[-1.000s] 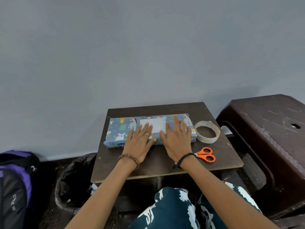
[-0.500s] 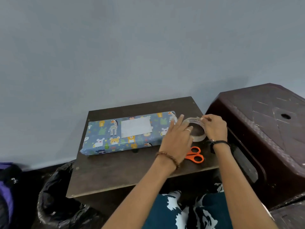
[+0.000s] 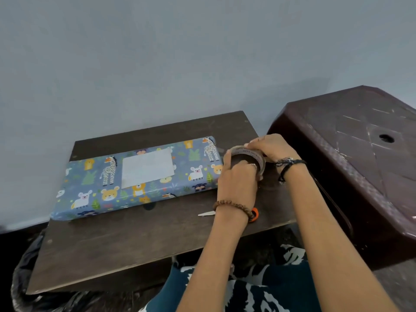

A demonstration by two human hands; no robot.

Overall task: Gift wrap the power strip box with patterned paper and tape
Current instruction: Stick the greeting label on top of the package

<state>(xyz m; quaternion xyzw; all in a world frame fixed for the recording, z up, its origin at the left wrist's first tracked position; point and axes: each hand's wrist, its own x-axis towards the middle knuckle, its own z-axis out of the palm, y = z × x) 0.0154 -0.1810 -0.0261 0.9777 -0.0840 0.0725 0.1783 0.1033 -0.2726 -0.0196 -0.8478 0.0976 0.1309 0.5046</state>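
both hands have left the wrapped box (image 3: 137,179) for the tape roll (image 3: 247,157). left hand (image 3: 237,179) grips its rim; right hand (image 3: 266,146) apparently pinches the sticky, flimsy free end.

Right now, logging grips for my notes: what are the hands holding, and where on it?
Both grip the tape roll: left hand on its near rim, right hand pinching its far outer edge.

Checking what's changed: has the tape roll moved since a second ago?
Yes. The tape roll is lifted off the table, nearer the wrapped box, held by both hands.

Glossy patterned paper (image 3: 139,176), matt wooden table (image 3: 135,239)
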